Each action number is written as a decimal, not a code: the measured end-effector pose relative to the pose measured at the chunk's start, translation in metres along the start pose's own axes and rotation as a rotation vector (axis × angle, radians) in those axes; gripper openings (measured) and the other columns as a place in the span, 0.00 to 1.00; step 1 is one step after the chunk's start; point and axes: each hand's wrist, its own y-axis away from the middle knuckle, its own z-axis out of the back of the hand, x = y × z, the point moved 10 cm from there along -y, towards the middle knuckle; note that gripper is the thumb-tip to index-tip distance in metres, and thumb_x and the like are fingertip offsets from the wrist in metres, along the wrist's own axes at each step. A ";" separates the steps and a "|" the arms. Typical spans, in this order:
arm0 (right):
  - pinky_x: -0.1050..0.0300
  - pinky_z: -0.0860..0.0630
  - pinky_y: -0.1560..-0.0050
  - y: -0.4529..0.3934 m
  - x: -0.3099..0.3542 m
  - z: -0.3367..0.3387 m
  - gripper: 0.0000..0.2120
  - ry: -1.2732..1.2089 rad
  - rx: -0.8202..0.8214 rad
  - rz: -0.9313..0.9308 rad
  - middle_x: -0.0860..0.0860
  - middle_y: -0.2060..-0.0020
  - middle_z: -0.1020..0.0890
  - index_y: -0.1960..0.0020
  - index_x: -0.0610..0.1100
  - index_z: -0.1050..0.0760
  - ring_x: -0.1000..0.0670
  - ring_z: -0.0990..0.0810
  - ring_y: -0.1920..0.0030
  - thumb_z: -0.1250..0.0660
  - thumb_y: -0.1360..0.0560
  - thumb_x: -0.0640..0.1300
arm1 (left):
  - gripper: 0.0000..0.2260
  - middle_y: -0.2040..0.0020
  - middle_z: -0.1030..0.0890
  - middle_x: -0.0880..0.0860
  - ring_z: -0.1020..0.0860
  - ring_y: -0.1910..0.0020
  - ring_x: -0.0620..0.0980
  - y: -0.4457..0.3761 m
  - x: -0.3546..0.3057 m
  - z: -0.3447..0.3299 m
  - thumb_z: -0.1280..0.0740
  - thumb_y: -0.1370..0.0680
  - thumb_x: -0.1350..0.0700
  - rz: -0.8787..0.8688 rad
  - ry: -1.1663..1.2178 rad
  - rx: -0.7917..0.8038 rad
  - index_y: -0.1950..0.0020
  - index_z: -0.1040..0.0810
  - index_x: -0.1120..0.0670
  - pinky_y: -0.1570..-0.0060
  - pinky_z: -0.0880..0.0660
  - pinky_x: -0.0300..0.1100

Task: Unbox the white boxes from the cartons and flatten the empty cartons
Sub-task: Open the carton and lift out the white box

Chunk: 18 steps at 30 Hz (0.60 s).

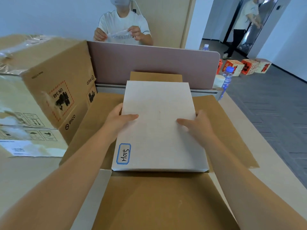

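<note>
In the head view, a white box (157, 127) fills the middle of the frame, above an open brown carton (166, 200) whose flaps lie spread to all sides. The left hand (118, 119) grips the box's left edge, thumb on top and fingers hidden under it. The right hand (198, 124) holds the right edge in the same way. A blue-framed label (123, 153) with handwriting sits at the box's lower left corner.

The carton rests on a pale beige counter (272, 168). At the left of the frame stands a stack of closed PICO cartons (54, 90) with torn tape. Behind the carton, a dusty pink divider panel (154, 63) crosses the counter. At its right end stands a water bottle (226, 80) with a blue cap.

Beyond the panel, a person in a white T-shirt (123, 24) holds a clear plastic piece. At the upper right, the floor is dark grey carpet (272, 100), with red and white boxes (245, 66) on it, and another person stands near a doorway.
</note>
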 end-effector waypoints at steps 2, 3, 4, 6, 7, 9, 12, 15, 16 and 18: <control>0.60 0.30 0.69 0.003 0.002 0.002 0.25 -0.042 -0.019 0.029 0.45 0.46 0.25 0.43 0.37 0.34 0.47 0.24 0.54 0.25 0.32 0.43 | 0.20 0.52 0.21 0.47 0.21 0.57 0.46 0.004 -0.002 -0.006 0.34 0.26 0.66 -0.016 0.015 0.084 0.38 0.32 0.51 0.66 0.23 0.37; 0.61 0.30 0.70 0.004 0.003 0.004 0.24 -0.065 -0.020 0.041 0.46 0.48 0.25 0.43 0.38 0.34 0.50 0.25 0.57 0.26 0.32 0.42 | 0.21 0.50 0.21 0.47 0.21 0.55 0.47 0.006 -0.003 -0.008 0.34 0.26 0.67 -0.024 0.011 0.119 0.36 0.33 0.51 0.64 0.23 0.38; 0.61 0.30 0.70 0.007 0.004 0.004 0.24 -0.087 -0.012 0.049 0.47 0.49 0.25 0.42 0.38 0.34 0.51 0.25 0.58 0.26 0.32 0.42 | 0.23 0.49 0.21 0.48 0.21 0.53 0.47 0.007 -0.003 -0.008 0.35 0.25 0.67 -0.032 0.006 0.145 0.35 0.34 0.50 0.62 0.24 0.39; 0.61 0.29 0.67 0.011 0.005 0.004 0.25 -0.136 0.030 0.052 0.48 0.49 0.26 0.39 0.39 0.35 0.50 0.26 0.54 0.27 0.31 0.40 | 0.25 0.46 0.21 0.48 0.21 0.51 0.48 0.009 -0.003 -0.006 0.36 0.25 0.67 -0.058 -0.004 0.181 0.32 0.35 0.48 0.60 0.24 0.41; 0.60 0.27 0.65 0.012 0.005 0.003 0.26 -0.167 0.064 0.051 0.49 0.49 0.26 0.38 0.40 0.35 0.50 0.25 0.52 0.27 0.31 0.39 | 0.25 0.46 0.21 0.48 0.20 0.51 0.48 0.009 -0.002 -0.005 0.37 0.24 0.68 -0.066 0.002 0.191 0.32 0.35 0.47 0.60 0.23 0.41; 0.57 0.24 0.58 0.017 0.005 0.000 0.27 -0.233 0.147 0.057 0.51 0.49 0.25 0.36 0.41 0.37 0.51 0.24 0.51 0.28 0.31 0.37 | 0.25 0.47 0.20 0.48 0.19 0.54 0.47 0.011 -0.002 0.000 0.37 0.25 0.68 -0.082 0.047 0.183 0.33 0.34 0.45 0.64 0.22 0.40; 0.52 0.23 0.48 0.025 0.007 -0.003 0.28 -0.295 0.228 0.071 0.50 0.44 0.25 0.35 0.46 0.40 0.50 0.24 0.46 0.29 0.29 0.37 | 0.26 0.47 0.19 0.49 0.18 0.53 0.49 0.011 -0.003 0.005 0.36 0.26 0.69 -0.111 0.103 0.163 0.34 0.33 0.45 0.65 0.21 0.41; 0.51 0.23 0.47 0.030 0.014 -0.004 0.28 -0.324 0.257 0.115 0.52 0.45 0.27 0.36 0.50 0.41 0.49 0.25 0.45 0.30 0.29 0.37 | 0.24 0.47 0.19 0.52 0.18 0.55 0.50 0.012 0.001 0.009 0.35 0.27 0.68 -0.108 0.169 0.125 0.35 0.30 0.48 0.66 0.22 0.40; 0.53 0.23 0.49 0.031 0.019 -0.004 0.29 -0.324 0.263 0.133 0.53 0.46 0.27 0.36 0.51 0.41 0.50 0.25 0.46 0.30 0.29 0.37 | 0.22 0.47 0.19 0.53 0.18 0.56 0.50 0.012 0.003 0.011 0.35 0.27 0.67 -0.093 0.187 0.103 0.35 0.30 0.50 0.66 0.22 0.40; 0.57 0.23 0.53 0.034 0.024 -0.003 0.29 -0.331 0.250 0.161 0.53 0.46 0.27 0.35 0.51 0.41 0.52 0.25 0.47 0.30 0.29 0.36 | 0.22 0.46 0.19 0.55 0.18 0.55 0.52 0.013 0.004 0.014 0.35 0.27 0.67 -0.080 0.201 0.091 0.35 0.29 0.54 0.63 0.22 0.44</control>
